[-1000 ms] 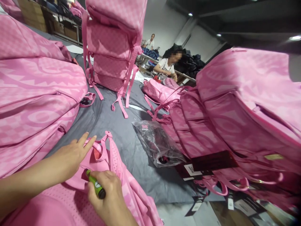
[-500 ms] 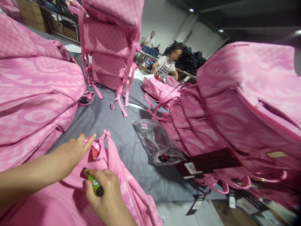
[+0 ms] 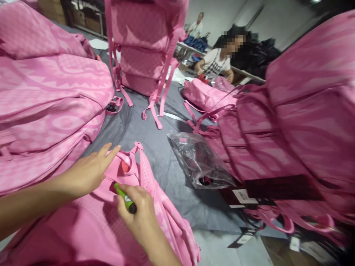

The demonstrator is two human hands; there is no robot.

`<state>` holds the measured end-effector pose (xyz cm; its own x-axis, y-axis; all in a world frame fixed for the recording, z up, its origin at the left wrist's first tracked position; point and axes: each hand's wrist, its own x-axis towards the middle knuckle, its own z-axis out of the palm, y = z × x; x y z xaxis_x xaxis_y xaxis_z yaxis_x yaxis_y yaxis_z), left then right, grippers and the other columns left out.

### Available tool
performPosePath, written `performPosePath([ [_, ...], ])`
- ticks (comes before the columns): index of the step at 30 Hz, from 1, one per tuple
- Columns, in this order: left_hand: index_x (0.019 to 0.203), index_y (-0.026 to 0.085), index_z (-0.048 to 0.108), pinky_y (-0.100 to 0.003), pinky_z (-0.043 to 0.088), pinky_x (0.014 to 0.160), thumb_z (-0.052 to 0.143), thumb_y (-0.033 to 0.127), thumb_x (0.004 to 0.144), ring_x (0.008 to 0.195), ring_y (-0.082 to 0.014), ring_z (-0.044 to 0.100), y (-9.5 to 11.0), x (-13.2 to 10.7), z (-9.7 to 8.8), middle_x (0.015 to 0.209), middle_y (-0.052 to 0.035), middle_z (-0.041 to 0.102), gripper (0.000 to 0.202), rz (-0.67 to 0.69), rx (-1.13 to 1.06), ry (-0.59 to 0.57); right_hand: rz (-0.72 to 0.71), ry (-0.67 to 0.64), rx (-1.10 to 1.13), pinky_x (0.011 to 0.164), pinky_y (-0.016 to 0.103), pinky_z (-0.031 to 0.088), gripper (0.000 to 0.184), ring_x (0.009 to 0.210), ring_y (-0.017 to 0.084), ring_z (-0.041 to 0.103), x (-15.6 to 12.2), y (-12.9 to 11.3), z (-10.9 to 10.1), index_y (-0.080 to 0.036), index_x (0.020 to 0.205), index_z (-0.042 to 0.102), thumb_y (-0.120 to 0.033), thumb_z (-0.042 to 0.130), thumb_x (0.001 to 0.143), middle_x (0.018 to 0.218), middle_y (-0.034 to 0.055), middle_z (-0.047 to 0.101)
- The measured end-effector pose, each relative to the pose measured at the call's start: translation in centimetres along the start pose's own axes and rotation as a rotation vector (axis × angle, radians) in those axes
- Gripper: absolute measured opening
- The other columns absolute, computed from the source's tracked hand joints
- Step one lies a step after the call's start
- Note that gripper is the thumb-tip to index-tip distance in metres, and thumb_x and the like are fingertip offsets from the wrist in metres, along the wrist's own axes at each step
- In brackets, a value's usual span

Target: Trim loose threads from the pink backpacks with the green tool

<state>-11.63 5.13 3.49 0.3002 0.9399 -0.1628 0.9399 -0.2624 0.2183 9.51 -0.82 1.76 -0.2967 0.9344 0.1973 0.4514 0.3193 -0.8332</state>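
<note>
A pink backpack (image 3: pixel 91 229) lies in front of me with its perforated back panel and straps up. My left hand (image 3: pixel 93 170) rests near its top edge, fingers stretched out beside the carry loop (image 3: pixel 122 159) with its red-orange lining. In my right hand (image 3: pixel 138 210) is a short green tool with a black end (image 3: pixel 126 198), gripped between thumb and fingers. Its far tip touches or nearly touches the pink fabric below the loop. I cannot make out exactly what kind of tool it is.
Pink backpacks are stacked at left (image 3: pixel 55 92), at the back (image 3: pixel 141 48) and at right (image 3: pixel 305 122). A clear plastic bag (image 3: pixel 199 160) lies on the grey-covered table (image 3: pixel 155 155). Black hang tags (image 3: pixel 244 236) dangle at the lower right. A co-worker (image 3: pixel 219 59) sits across the table.
The camera view has turned, so the whole scene sits further right and slightly higher. Both hands keep about the same place on the backpack, and the green tool stays in my right hand.
</note>
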Motion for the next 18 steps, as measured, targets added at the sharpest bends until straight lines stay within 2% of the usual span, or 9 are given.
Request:
performPosePath([
  [3,0.161,0.024,0.016,-0.041,0.047,0.111,0.052,0.004,0.078,0.139,-0.0297,0.052,1.3,0.3,-1.4,0.164,-0.0181,0.028,0.092,-0.029,0.013,-0.086,0.017,-0.011,0.006,0.082,0.032,0.054,0.025,0.087,0.020,0.072,0.1,-0.2,-0.2,-0.022,0.111,0.074,-0.021,0.062,0.089,0.099,0.0026,0.079],
  [6,0.161,0.022,0.018,-0.040,0.051,0.105,0.052,0.004,0.079,0.130,-0.0297,0.060,2.0,0.4,-2.1,0.160,-0.0205,0.033,0.090,-0.050,0.030,-0.092,0.025,-0.021,0.000,0.081,0.032,0.054,0.025,0.086,0.020,0.072,0.0,-0.5,-0.1,-0.022,0.109,0.075,-0.022,0.061,0.088,0.098,0.0029,0.079],
  [10,0.160,0.023,0.019,-0.041,0.055,0.098,0.054,0.008,0.078,0.119,-0.0308,0.066,1.9,0.3,-1.8,0.158,-0.0216,0.035,0.090,-0.051,0.038,-0.087,0.035,-0.014,-0.016,0.081,0.033,0.054,0.025,0.086,0.020,0.072,-0.1,-0.7,-0.1,-0.022,0.109,0.075,-0.023,0.061,0.088,0.099,0.0031,0.079],
  [15,0.160,0.025,0.018,-0.038,0.053,0.099,0.059,0.011,0.076,0.120,-0.0300,0.065,1.5,0.4,-1.4,0.157,-0.0188,0.036,0.094,-0.030,0.027,-0.055,0.036,-0.022,-0.034,0.081,0.032,0.055,0.026,0.087,0.020,0.072,0.1,-0.5,-0.2,-0.021,0.110,0.075,-0.023,0.061,0.088,0.099,0.0034,0.079],
  [18,0.160,0.024,0.017,-0.038,0.051,0.102,0.058,0.011,0.078,0.122,-0.0299,0.063,1.6,0.5,-1.8,0.153,-0.0193,0.040,0.093,-0.017,0.022,-0.067,0.039,-0.042,-0.033,0.081,0.032,0.056,0.025,0.086,0.021,0.073,0.4,-0.5,-0.3,-0.022,0.109,0.075,-0.023,0.061,0.089,0.097,0.0033,0.079],
])
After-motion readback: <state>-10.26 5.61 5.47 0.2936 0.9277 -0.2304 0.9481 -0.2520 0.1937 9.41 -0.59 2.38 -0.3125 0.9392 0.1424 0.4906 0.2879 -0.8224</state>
